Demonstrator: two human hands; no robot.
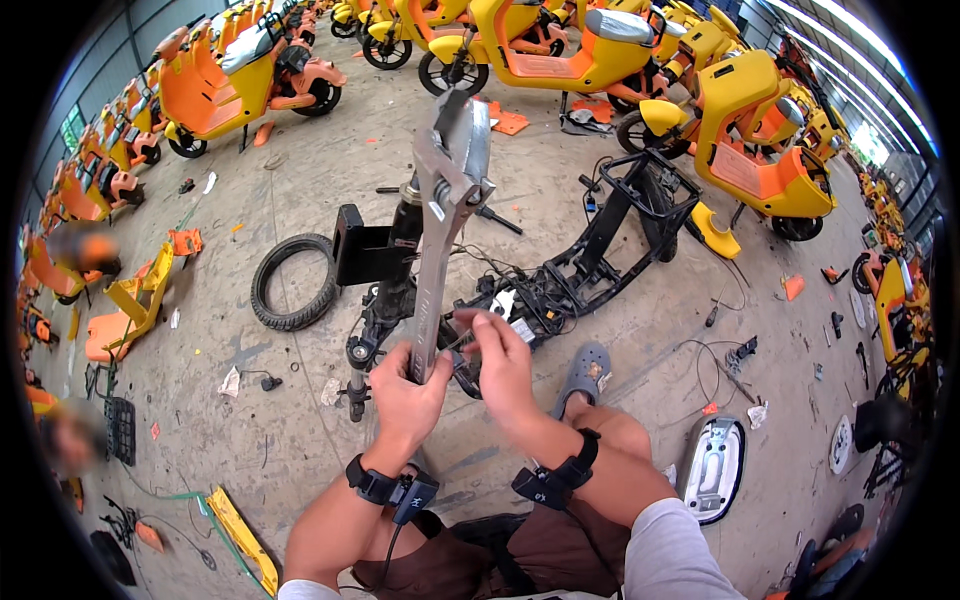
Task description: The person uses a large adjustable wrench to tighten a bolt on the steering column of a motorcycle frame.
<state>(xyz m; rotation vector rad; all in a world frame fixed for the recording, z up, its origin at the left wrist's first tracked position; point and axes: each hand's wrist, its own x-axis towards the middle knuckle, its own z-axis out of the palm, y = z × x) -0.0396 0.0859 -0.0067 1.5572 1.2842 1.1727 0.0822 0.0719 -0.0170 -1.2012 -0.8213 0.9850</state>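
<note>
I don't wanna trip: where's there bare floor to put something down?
Mostly bare floor lies between the loose tire and the upper-left yellow-orange scooter, and right of the gray clog, below the black scooter frame. It's crowded around the frame's front, behind the adjustable wrench.

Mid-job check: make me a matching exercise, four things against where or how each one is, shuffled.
Column one
1. Wrench
2. Loose tyre
3. Clog
4. Oval part with a dark rim

Column two
A. Lying flat on the floor, left of the wrench
B. On the floor, to the right of the clog
C. Gripped in the left hand
D. Grey, with holes in its top

Pairs: 1-C, 2-A, 3-D, 4-B
</note>
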